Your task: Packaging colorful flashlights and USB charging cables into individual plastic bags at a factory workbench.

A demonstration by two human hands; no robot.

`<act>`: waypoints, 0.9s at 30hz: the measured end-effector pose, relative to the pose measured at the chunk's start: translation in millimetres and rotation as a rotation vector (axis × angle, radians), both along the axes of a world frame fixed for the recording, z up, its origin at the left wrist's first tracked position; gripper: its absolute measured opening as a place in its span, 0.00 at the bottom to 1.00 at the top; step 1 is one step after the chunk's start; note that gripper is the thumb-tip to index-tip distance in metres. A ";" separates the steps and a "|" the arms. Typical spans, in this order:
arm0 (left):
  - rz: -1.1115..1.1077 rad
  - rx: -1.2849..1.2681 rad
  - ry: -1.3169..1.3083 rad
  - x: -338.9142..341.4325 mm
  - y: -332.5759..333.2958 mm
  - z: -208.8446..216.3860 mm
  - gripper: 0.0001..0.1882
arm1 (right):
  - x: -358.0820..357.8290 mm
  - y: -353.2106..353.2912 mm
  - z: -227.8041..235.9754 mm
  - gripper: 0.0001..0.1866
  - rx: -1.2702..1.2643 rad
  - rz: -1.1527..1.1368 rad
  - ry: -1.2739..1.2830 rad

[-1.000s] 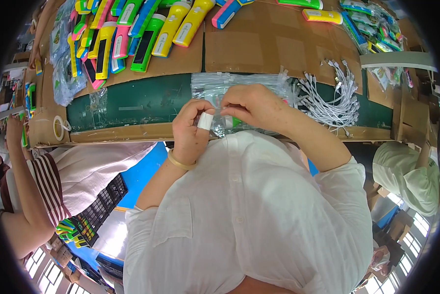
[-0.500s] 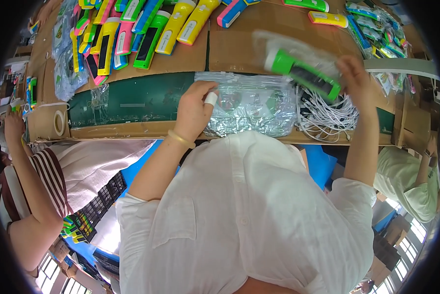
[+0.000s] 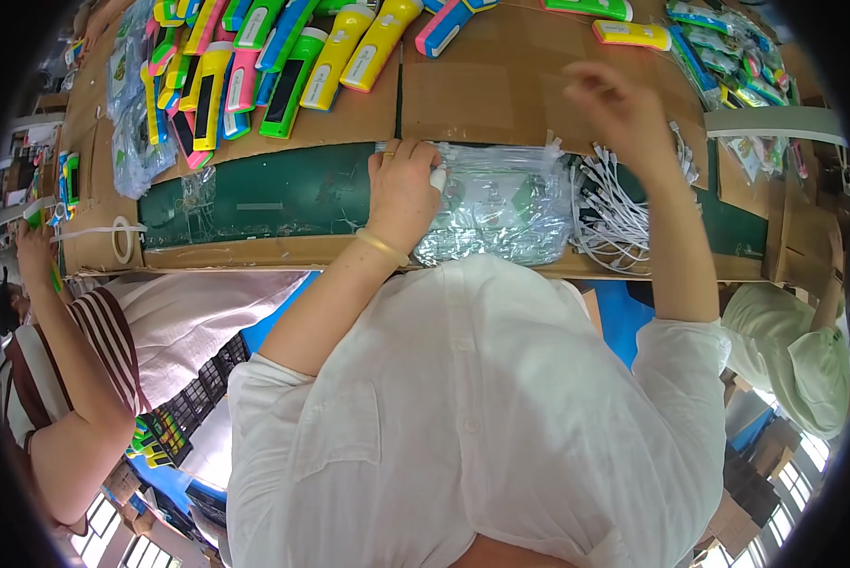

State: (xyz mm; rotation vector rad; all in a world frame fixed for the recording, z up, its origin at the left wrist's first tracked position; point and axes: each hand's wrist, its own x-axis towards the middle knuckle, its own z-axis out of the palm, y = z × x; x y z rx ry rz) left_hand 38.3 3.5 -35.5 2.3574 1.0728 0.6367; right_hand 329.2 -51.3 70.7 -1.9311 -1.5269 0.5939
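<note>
A flat stack of clear plastic bags (image 3: 505,213) with green print lies before me at the table's near edge. My left hand (image 3: 404,185) is at the stack's left end, its fingers curled and closed on the edge of a bag. White tape wraps one of its digits. My right hand (image 3: 619,109) is raised over the cardboard beyond the stack, slightly blurred. Its fingers are apart and nothing shows in them. Below it, partly hidden by my right forearm, is a bundle of white cables (image 3: 614,218).
Colourful flashlights (image 3: 292,85) are piled at the far left. A yellow flashlight (image 3: 631,35) lies far right, near a heap of bagged items (image 3: 728,57). A tape roll (image 3: 122,239) is at the left edge. Co-workers sit on both sides, one with a bent arm (image 3: 79,398).
The bagged green flashlight that my right hand held has left it and is no longer distinguishable. That hand has moved up and left. My left hand has shifted right along the bags.
</note>
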 end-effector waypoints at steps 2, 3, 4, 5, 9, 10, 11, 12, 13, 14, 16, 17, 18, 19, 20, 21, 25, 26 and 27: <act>-0.031 -0.077 0.039 0.8 -0.7 -0.4 0.15 | -49.3 1.4 -25.9 0.14 0.058 0.302 -0.083; -0.038 -0.075 0.041 0.3 0.1 -1.3 0.15 | -62.2 1.1 -45.0 0.14 0.134 0.452 -0.151; -0.075 -0.065 -0.026 -1.2 0.5 -5.7 0.14 | -75.8 2.7 -56.6 0.14 0.138 0.452 -0.147; -0.113 -0.057 -0.094 -2.7 0.9 -7.6 0.12 | -89.4 1.9 -64.2 0.13 0.123 0.466 -0.181; -0.143 -0.131 -0.227 -16.6 2.4 2.8 0.09 | -96.8 4.5 -79.9 0.09 0.143 0.539 -0.173; -0.138 -0.101 -0.208 -24.2 1.8 5.6 0.08 | -95.1 4.9 -78.8 0.09 0.142 0.540 -0.172; -0.133 -0.071 -0.188 -32.4 0.8 9.1 0.07 | -92.0 4.7 -76.0 0.08 0.132 0.531 -0.143; -0.090 -0.057 -0.183 -42.4 1.5 14.6 0.07 | -90.4 5.4 -75.4 0.07 0.125 0.520 -0.111; -0.034 -0.156 -0.216 -51.8 2.1 14.8 0.08 | -89.3 4.8 -77.6 0.07 0.127 0.519 -0.109; 0.022 -0.256 -0.249 -58.2 1.9 14.8 0.08 | -88.6 3.6 -80.6 0.06 0.131 0.519 -0.116; 0.033 -0.281 -0.276 -62.7 -1.3 21.2 0.08 | -96.9 2.5 -81.0 0.07 0.131 0.527 -0.119; 0.028 -0.329 -0.282 -62.2 -1.8 25.1 0.08 | -107.1 3.7 -80.1 0.10 0.192 0.559 -0.031; 0.023 -0.377 -0.289 -61.5 -1.7 28.3 0.08 | -115.6 5.4 -78.4 0.14 0.253 0.590 0.054; 0.025 -0.378 -0.288 -62.5 -1.5 30.3 0.08 | -121.6 6.8 -77.7 0.21 0.249 0.651 0.074; 0.016 -0.392 -0.285 -63.8 -1.4 32.1 0.08 | -125.1 9.0 -77.7 0.21 0.249 0.653 0.075; 0.006 -0.406 -0.282 -64.9 -0.8 32.7 0.08 | -127.5 11.6 -78.1 0.20 0.242 0.664 0.045; 0.053 -0.553 -0.408 -70.2 -1.3 25.1 0.08 | -121.8 11.8 -80.2 0.18 0.243 0.688 0.018; 0.046 -0.581 -0.419 -70.1 -1.4 26.0 0.08 | -120.2 12.3 -80.4 0.18 0.243 0.686 0.016; 0.034 -0.609 -0.433 -69.3 -1.5 27.4 0.07 | -117.7 12.9 -80.1 0.16 0.234 0.693 0.000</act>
